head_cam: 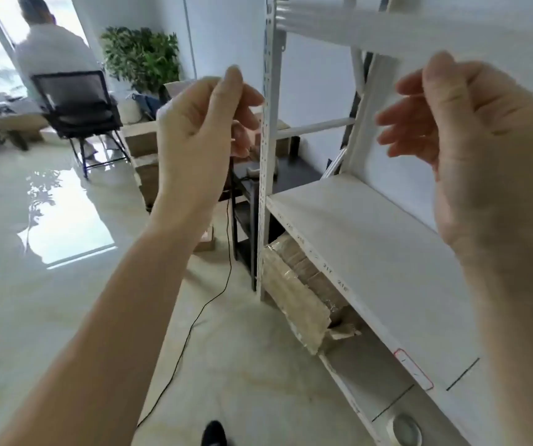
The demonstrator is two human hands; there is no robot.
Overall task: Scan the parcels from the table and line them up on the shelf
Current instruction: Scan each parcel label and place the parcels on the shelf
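Landmark: white metal shelf unit point(371, 239).

Far left of shelf unit: seated person point(51, 46), back turned, on black mesh chair point(77, 101); potted plant point(141, 57) behind.

Left of its perforated upright: left hand point(201, 120) raised, fingers loosely curled, holding nothing.

Below the middle board: taped cardboard parcel point(300, 291) on the lower level, its end flap torn. Tape roll point(405, 429) further along the same level.

Above the middle board: right hand point(461, 123) raised, fingers loosely curled and slightly parted, holding nothing.

Empty, loosely curled hands point(194, 123) before white shelf point(371, 246).
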